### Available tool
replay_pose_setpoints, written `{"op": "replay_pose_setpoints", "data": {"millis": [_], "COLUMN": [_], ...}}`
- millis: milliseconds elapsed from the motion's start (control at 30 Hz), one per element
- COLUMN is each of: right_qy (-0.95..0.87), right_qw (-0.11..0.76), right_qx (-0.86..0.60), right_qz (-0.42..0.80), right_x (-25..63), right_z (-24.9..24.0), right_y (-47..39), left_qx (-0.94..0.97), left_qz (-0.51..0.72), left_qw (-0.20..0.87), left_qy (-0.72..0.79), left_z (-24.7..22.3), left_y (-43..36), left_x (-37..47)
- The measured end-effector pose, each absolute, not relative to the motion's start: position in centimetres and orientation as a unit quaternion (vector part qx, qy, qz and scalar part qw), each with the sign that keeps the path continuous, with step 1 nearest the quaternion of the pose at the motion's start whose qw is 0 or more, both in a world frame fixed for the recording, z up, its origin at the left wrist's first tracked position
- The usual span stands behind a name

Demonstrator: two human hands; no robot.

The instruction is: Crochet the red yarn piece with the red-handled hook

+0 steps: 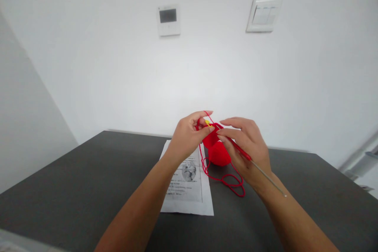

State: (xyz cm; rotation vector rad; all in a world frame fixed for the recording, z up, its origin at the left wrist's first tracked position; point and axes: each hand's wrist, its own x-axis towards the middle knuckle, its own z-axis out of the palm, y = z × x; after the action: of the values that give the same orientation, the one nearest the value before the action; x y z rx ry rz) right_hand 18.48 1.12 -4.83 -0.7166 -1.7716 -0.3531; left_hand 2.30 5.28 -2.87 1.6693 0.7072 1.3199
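Observation:
My left hand (pixel 189 132) pinches a small piece of red crochet work (pixel 210 138), with red yarn running over its raised index finger. A yellow stitch marker (pixel 208 123) hangs at the work's upper edge. Between the fingers of my right hand (pixel 249 145) is a crochet hook (pixel 245 154) with a red grip and a thin metal shaft that slants down past the wrist. The hook's tip meets the work, but its exact place in the stitches is too small to make out. Behind and below the hands sits a red yarn ball (pixel 219 154).
A printed sheet (pixel 189 199) with a picture lies on the dark table (pixel 118 173), partly under my left forearm. Loose loops of red yarn (pixel 234 183) trail beside it. The white wall behind carries a thermostat panel (pixel 169 20) and a light switch (pixel 262 15).

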Motion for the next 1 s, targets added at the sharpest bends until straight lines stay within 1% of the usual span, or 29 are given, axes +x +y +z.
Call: {"op": "replay_pose_setpoints", "data": {"millis": [133, 200, 300, 400, 600, 700, 767, 833, 900, 1000], "right_qy": [-0.755, -0.751, -0.752, -0.742, -0.719, -0.701, -0.694, -0.704, -0.728, -0.779], "right_qw": [0.541, 0.527, 0.509, 0.51, 0.536, 0.572, 0.597, 0.613, 0.616, 0.587], "right_qx": [-0.371, -0.393, -0.406, -0.411, -0.39, -0.352, -0.319, -0.285, -0.256, -0.212], "right_qz": [0.009, 0.055, 0.102, 0.144, 0.208, 0.24, 0.246, 0.217, 0.159, 0.061], "right_x": [19.0, 19.3, 19.8, 20.2, 20.8, 20.7, 20.3, 19.9, 19.6, 19.5], "right_z": [-3.3, -2.8, -2.3, -2.0, -2.1, -2.4, -2.8, -3.1, -3.4, -3.4], "right_y": [-0.6, -1.2, -1.7, -1.9, -2.0, -1.5, -1.2, -0.9, -0.7, -0.5], "left_qx": [0.698, 0.712, 0.725, 0.726, 0.718, 0.708, 0.698, 0.686, 0.671, 0.656], "left_qz": [0.51, 0.485, 0.444, 0.425, 0.418, 0.419, 0.41, 0.396, 0.387, 0.381], "left_qw": [0.401, 0.409, 0.441, 0.462, 0.485, 0.505, 0.531, 0.564, 0.595, 0.624], "left_qy": [0.303, 0.3, 0.288, 0.282, 0.273, 0.262, 0.25, 0.234, 0.215, 0.189], "left_z": [-2.9, -2.8, -2.7, -2.5, -2.1, -1.9, -1.9, -1.9, -1.9, -1.8], "left_y": [6.1, 6.3, 6.5, 6.5, 6.1, 5.9, 5.9, 5.8, 5.7, 5.5], "left_x": [1.3, 1.0, 0.7, 0.6, 0.4, 0.2, 0.0, -0.1, -0.2, 0.0]}}
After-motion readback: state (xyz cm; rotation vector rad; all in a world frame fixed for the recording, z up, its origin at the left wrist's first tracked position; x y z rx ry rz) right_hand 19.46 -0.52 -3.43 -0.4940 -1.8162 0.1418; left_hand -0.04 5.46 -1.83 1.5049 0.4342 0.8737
